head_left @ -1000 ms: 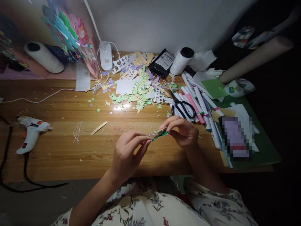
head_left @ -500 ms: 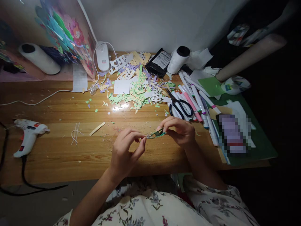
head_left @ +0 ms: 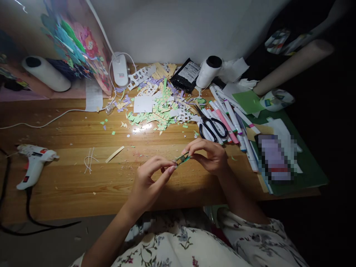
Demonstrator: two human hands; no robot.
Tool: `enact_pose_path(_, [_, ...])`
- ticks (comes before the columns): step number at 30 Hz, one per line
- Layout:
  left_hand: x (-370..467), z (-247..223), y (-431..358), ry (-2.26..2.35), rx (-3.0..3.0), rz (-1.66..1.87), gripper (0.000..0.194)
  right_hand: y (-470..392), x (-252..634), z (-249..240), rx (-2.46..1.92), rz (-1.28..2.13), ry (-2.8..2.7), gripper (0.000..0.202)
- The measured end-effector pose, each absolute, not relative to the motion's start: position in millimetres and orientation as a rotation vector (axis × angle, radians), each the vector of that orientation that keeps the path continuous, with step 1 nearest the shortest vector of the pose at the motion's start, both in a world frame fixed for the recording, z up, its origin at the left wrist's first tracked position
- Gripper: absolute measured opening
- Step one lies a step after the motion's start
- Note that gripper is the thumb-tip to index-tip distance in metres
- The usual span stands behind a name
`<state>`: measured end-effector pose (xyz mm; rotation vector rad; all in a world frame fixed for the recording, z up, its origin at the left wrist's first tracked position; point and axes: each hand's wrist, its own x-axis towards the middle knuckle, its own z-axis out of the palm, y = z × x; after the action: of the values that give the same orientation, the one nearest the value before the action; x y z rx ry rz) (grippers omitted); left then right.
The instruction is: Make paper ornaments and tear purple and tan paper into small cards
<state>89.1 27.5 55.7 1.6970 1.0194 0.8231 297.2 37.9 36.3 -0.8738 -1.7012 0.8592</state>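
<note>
A small green piece [head_left: 183,158], thin and partly dark in the middle, is held between both hands above the wooden table [head_left: 111,196]. Thumb and fingertips of my left hand [head_left: 151,181] pinch its left end. At the other end, my right hand [head_left: 209,155] grips it between thumb and fingers. What exactly the piece is made of cannot be made out. Black-handled scissors [head_left: 213,128] lie just beyond my right hand. To the left are a narrow cream paper strip [head_left: 114,154] and some white thread [head_left: 89,161].
A glue gun [head_left: 35,161] with a black cable lies at the left. Paper scraps [head_left: 164,107] pile up at the back, beside a thread spool [head_left: 209,71]. Markers [head_left: 229,118], a phone [head_left: 275,157] and a green mat [head_left: 308,170] occupy the right.
The green piece has tilted, its right end now higher, and its dark middle shows more. My right hand has moved slightly left, closer to my left hand. The camera view has shifted a little.
</note>
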Motion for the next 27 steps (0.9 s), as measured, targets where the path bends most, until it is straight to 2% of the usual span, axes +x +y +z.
enact_pose_path(13, [87.9,60.5,28.3,0.909,1.736,0.813,0.015,39.0,296.4,34.8,-0.828,0.881,-1.703,0.009])
enact_pose_path(20, [85.3,58.1,28.8,0.991,1.865,0.732,0.006,38.3,294.2,35.1,-0.851,0.881,-1.734,0.007])
enact_pose_path(27, [86.7,58.5,29.2,1.066,2.021,0.678,0.007,38.9,293.8,35.2,-0.843,0.879,-1.76,0.006])
